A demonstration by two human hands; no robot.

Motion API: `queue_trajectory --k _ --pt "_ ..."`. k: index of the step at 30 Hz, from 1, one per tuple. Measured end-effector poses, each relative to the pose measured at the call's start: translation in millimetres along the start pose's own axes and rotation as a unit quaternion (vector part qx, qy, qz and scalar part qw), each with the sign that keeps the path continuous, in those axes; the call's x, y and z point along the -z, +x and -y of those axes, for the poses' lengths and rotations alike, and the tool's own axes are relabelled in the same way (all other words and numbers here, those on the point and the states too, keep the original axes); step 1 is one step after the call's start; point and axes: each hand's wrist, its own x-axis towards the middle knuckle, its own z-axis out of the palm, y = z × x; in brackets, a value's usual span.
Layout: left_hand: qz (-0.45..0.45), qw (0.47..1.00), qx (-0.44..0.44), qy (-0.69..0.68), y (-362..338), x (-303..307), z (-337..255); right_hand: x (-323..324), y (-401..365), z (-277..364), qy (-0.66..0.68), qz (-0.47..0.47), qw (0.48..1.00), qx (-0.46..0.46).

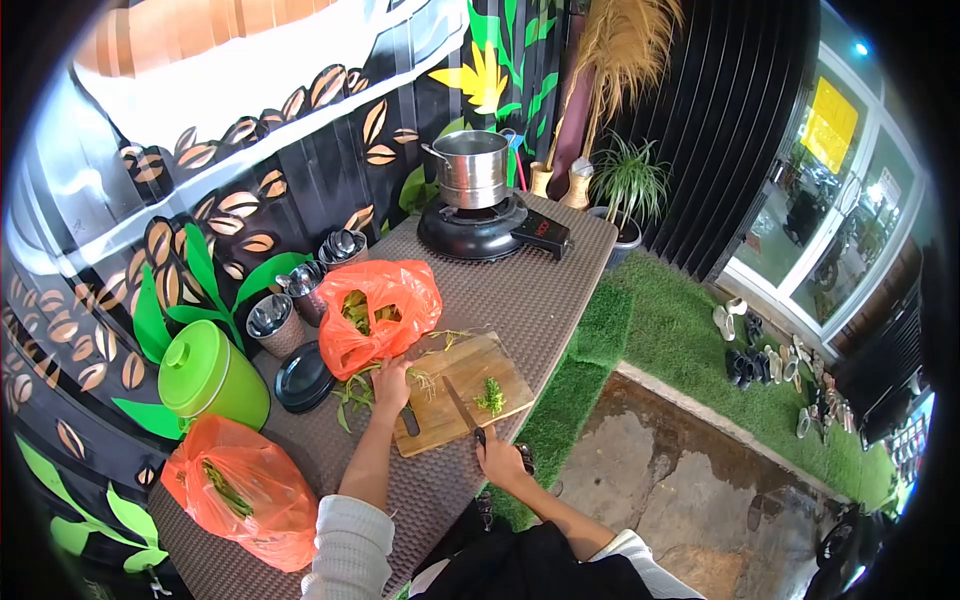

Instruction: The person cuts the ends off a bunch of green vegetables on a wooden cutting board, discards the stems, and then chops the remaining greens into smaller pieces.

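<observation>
My right hand (500, 462) is closed around the handle of a knife (460, 404), whose blade lies over the wooden cutting board (440, 428). At the board's left edge, my left hand (391, 385) grips a bunch of leafy green stems (357, 395); their pale roots reach onto the wood. A small heap of chopped greens (491, 396) rests on the right part of the board. Just behind my left hand stands an open orange plastic bag (400, 290) with greens inside. Loose stem scraps (450, 340) lie along the board's far edge.
A steel pot (472, 172) stands on a black portable stove (465, 232) at the table's far end. Cutlery holders (275, 325), a stack of dark plates (303, 378), a green lidded bucket (225, 385) and a second orange bag (245, 500) line the left side.
</observation>
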Motion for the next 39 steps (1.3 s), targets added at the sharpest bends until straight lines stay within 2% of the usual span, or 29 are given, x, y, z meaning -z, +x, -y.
queue_trajectory --k 4,7,10,11,13,15,18,19,22,26,28,31,33,34,35,38,39 --pt "0.028 0.999 -0.019 0.010 7.0 6.4 5.6 10.0 5.9 1.2 0.002 -0.020 0.999 -0.028" --pt "-0.001 0.999 -0.025 -0.023 14.7 17.4 -1.3 15.8 8.0 3.9 0.016 -0.045 0.998 -0.035" --pt "-0.132 0.984 -0.079 -0.092 22.3 29.8 -9.8 13.1 5.9 2.6 0.007 -0.018 1.000 0.016" --pt "-0.133 0.984 -0.078 -0.090 24.7 35.0 -11.9 4.8 8.6 -3.6 0.009 -0.022 1.000 0.015" --pt "-0.200 0.968 -0.124 -0.083 29.6 49.8 -17.8 1.8 9.5 -3.3 0.012 -0.024 0.999 0.016" --pt "-0.221 0.963 -0.119 -0.097 29.5 66.0 -24.3 5.5 8.5 0.9 0.025 -0.051 0.998 -0.020" --pt "-0.268 0.940 -0.197 -0.081 30.6 81.0 -27.8 11.2 6.0 4.5 0.028 -0.038 0.999 -0.008" --pt "-0.269 0.939 -0.197 -0.080 28.4 83.1 -29.1 12.5 4.8 5.8 0.022 -0.021 1.000 0.006" --pt "-0.164 0.954 -0.204 -0.143 15.8 76.4 -30.9 5.3 7.0 0.7 0.003 0.004 0.999 0.042" --pt "-0.111 0.959 -0.157 -0.206 -17.1 54.9 -43.2 6.9 12.2 -2.9 -0.008 -0.007 1.000 0.005" --pt "-0.114 0.966 -0.136 -0.190 -30.1 44.5 -47.3 9.0 16.8 -8.3 -0.012 -0.035 0.999 -0.024" --pt "-0.119 0.978 -0.100 -0.142 -37.0 39.6 -42.1 14.0 18.1 -14.5 -0.010 -0.042 0.999 -0.005" --pt "-0.202 0.971 -0.033 -0.120 -36.0 45.6 -32.8 14.6 14.8 -15.5 -0.015 -0.038 0.999 0.004" --pt "-0.198 0.970 0.020 -0.139 -33.4 51.6 -30.0 14.7 12.5 -16.0 -0.020 -0.030 0.999 0.014" --pt "-0.197 0.970 0.020 -0.139 -30.9 54.2 -24.5 14.4 10.1 -16.3 -0.020 -0.029 0.999 0.013" --pt "-0.111 0.987 -0.074 -0.092 -29.5 50.9 -6.7 12.1 6.5 -8.6 -0.006 -0.009 1.000 0.003" --pt "-0.112 0.987 -0.073 -0.090 -33.8 57.3 -12.2 10.6 7.7 -7.2 -0.002 -0.010 1.000 -0.006"
